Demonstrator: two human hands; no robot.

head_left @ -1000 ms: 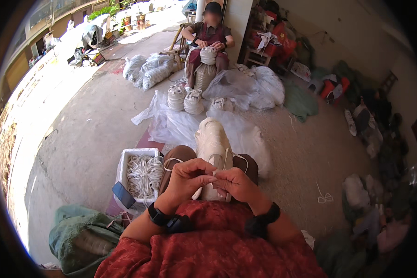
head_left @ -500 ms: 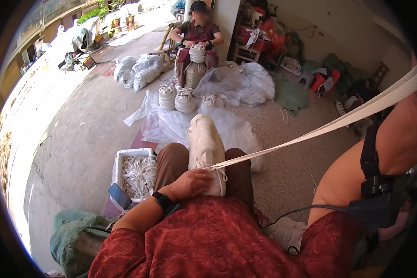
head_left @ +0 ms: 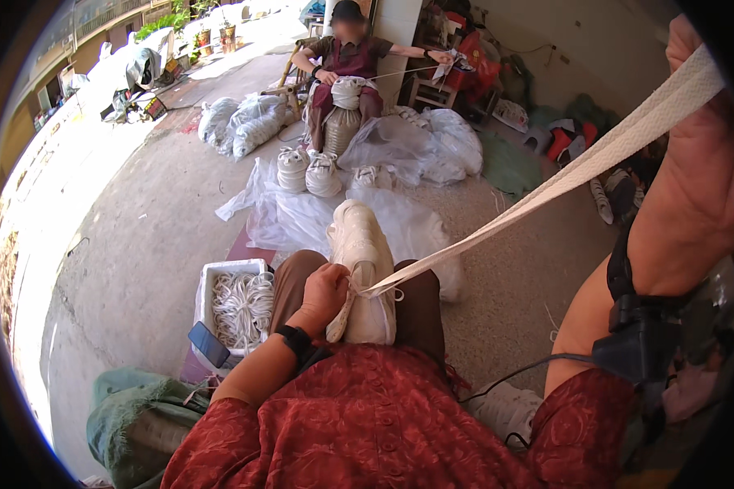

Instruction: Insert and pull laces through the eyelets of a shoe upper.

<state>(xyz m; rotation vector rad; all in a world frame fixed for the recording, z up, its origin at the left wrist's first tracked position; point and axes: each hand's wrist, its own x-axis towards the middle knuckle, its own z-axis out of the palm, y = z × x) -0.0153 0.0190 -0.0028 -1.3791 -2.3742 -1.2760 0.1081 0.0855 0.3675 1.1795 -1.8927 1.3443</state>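
A cream sneaker (head_left: 359,240) rests on my lap between my knees, its toe pointing away from me. From its eyelets a long, flat, cream shoelace (head_left: 538,200) stretches taut up to the far right. My right hand (head_left: 683,45) is raised at the upper right edge, fingers closed round the lace; part of that hand is cut off by the rim. At the sneaker's left side, my left hand (head_left: 324,289) has its fingers curled in against the lacing edge. Its fingertips are partly hidden.
A white box (head_left: 206,301) of bundled white laces stands left of my knee, a phone (head_left: 210,344) at its corner. Ahead, clear plastic sheeting (head_left: 285,216) lies by stacked shoes (head_left: 323,175). A co-worker (head_left: 352,61) sits beyond, one arm stretched out, pulling a lace.
My right hand has risen, drawing the lace up at a steeper angle. My left hand has shifted up and left along the sneaker. The co-worker's arm has swung out to the right.
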